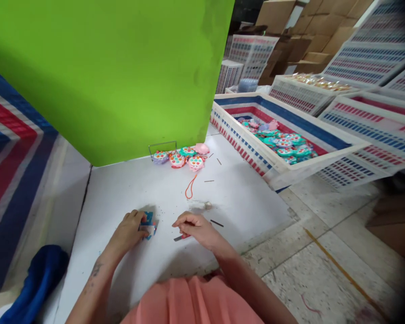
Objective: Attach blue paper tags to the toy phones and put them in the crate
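Note:
On the white tabletop point(121, 186), my left hand point(132, 228) is closed on a small blue piece point(148, 219) with a whitish part at its lower side. To the right, my right hand point(191, 225) has its fingers curled round a red-handled blade point(182, 236), whose grey tip points left. The two hands are apart. Beyond them lies an orange cord loop point(189, 188). Several fish-like toys with coloured dots, among them a pink one point(196, 163) and a purple one point(160, 156), sit near the green panel, beside a thin metal frame point(162, 144).
A green panel point(121, 81) stands behind the table. At the right, a white crate point(276, 175) holds many toys, with stacked crates point(367, 121) beyond. Dark strips point(216, 222) lie on the table. Blue cloth point(40, 281) lies at the lower left.

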### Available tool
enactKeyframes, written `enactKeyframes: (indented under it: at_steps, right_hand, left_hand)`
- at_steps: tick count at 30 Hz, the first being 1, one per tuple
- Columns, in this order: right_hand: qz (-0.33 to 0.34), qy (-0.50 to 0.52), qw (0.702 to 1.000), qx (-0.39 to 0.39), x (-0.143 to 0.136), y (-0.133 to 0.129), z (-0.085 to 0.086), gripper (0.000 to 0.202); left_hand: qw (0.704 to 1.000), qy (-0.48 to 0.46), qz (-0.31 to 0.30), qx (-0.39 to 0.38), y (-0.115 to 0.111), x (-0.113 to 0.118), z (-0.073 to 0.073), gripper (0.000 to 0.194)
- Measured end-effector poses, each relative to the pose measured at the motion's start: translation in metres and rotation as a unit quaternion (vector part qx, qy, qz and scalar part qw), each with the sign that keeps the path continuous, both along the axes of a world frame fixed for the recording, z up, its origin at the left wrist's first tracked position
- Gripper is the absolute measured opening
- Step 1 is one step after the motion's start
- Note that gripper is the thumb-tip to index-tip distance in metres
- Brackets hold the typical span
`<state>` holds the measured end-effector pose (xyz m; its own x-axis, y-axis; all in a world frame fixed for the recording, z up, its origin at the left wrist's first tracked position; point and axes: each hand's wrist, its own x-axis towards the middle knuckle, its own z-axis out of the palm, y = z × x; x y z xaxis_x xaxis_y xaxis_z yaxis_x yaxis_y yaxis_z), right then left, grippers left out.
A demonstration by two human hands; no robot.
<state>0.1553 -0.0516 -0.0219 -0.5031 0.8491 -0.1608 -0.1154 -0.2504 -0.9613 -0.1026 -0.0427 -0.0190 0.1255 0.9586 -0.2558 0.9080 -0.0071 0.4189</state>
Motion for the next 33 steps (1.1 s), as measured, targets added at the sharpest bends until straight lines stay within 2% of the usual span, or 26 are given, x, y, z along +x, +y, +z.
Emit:
enactKeyframes:
  at_steps: [3, 7, 10, 13, 16, 20, 27, 33]
  right_hand:
    - [-0.004, -0.025, 1.000, 0.013, -0.002, -0.001, -0.001, 0.022]
    - [-0.044, -0.053, 0.998, 0.010, -0.006, -0.002, 0.002, 0.017]
    - [-0.084, -0.102, 0.988, 0.075, -0.009, -0.002, 0.008, 0.010]
    - [-0.122, -0.184, 0.961, 0.168, -0.011, -0.003, 0.013, 0.007]
    - [-0.141, -0.236, 0.931, 0.239, -0.013, -0.002, 0.014, 0.010]
    - [-0.160, -0.272, 0.902, 0.293, -0.016, -0.002, 0.015, 0.012]
    - [-0.165, -0.354, 0.847, 0.361, -0.018, -0.006, 0.020, 0.014]
    - [-0.132, -0.479, 0.769, 0.402, -0.024, -0.013, 0.024, 0.012]
  left_hand:
    - [0.994, -0.104, 0.006, -0.031, -0.003, 0.002, 0.003, 0.011]
    - [0.951, -0.296, 0.055, -0.069, -0.009, 0.023, 0.010, 0.024]
    - [0.910, -0.395, 0.101, -0.078, -0.010, 0.047, 0.012, 0.033]
    - [0.883, -0.450, 0.110, -0.081, -0.010, 0.064, 0.014, 0.036]
    - [0.874, -0.467, 0.103, -0.084, -0.011, 0.072, 0.016, 0.036]
    - [0.878, -0.465, 0.078, -0.084, -0.012, 0.074, 0.016, 0.037]
    - [0.921, -0.387, 0.040, -0.015, -0.015, 0.079, 0.014, 0.032]
    - [0.953, -0.292, -0.010, 0.081, -0.017, 0.089, 0.023, 0.027]
